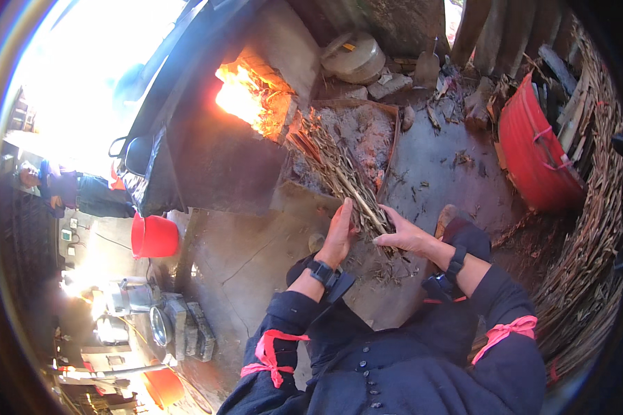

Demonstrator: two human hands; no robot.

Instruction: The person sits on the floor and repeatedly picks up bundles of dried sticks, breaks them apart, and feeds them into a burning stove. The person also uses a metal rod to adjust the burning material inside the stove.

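Observation:
A bundle of dry stalks and twigs (pixel 350 179) slants between my two hands, its far end at the mouth of a stove where a bright fire (pixel 249 96) burns. My left hand (pixel 337 231) presses the near end from the left, fingers mostly hidden by the wrist and stalks. On the right side, my right hand (pixel 402 231) grips the same end, thumb on top. Under the bundle lies a bed of grey ash (pixel 366 124) with glowing embers, inside a low rim.
A red basket (pixel 537 145) lies tipped at the right, beside a tall heap of dry stalks (pixel 597 218). A lidded metal pot (pixel 355 58) stands behind the ash bed. Left are a red bucket (pixel 154 236), grey blocks (pixel 187 327) and another person (pixel 67 187).

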